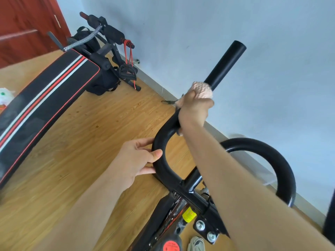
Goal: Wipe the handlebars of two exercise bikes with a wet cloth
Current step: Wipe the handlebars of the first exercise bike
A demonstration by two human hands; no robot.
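A black exercise-bike handlebar (225,64) rises from a curved bend up to an open tube end at upper right. My right hand (194,110) grips the straight part of the bar, wrapped around a pinkish cloth (201,89) that bulges above my fingers. My left hand (137,160) holds the outer curve of the bend lower down, thumb on top and fingers under the tube. The handlebar's other curved arm (272,151) loops to the right behind my right forearm. The bike's frame (174,212) with a yellow sticker runs down below.
A black sit-up bench (45,95) with red and white stripes lies on the wooden floor (94,142) at left, with red resistance bands (129,57) hanging at its far end. A pale wall (235,24) is close behind. A shoe (196,243) shows at the bottom.
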